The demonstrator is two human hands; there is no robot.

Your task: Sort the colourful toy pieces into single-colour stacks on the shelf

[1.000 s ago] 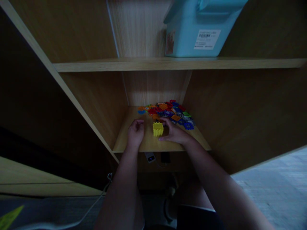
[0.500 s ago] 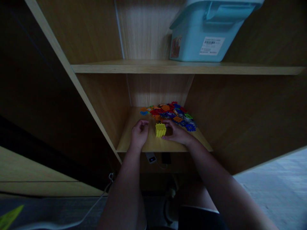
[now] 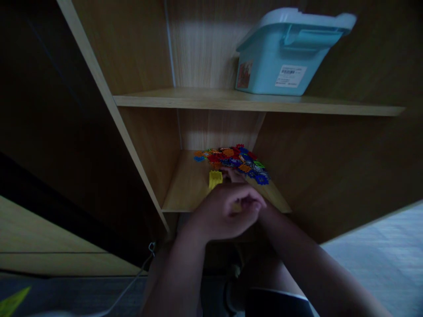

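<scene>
A yellow cube of interlocking notched plates is at the lower shelf board, its lower part hidden behind my left hand. My right hand is at the cube's right side, fingers against its edge; its thumb and palm are mostly covered. My left hand crosses in front, over my right wrist, with fingers and thumb curled together. Nothing can be made out between them. Behind the cube lies a heap of flat notched plastic pieces in red, orange, blue and green.
The wooden upper shelf spans above my hands and bears a light-blue lidded bin. Cabinet side walls stand left and right of the lower compartment. A white cable runs along the floor at the lower left.
My left hand has moved right and nearer, from beside the cube to across my right wrist. The cube has shifted slightly left with my right hand. The view has tilted up a little.
</scene>
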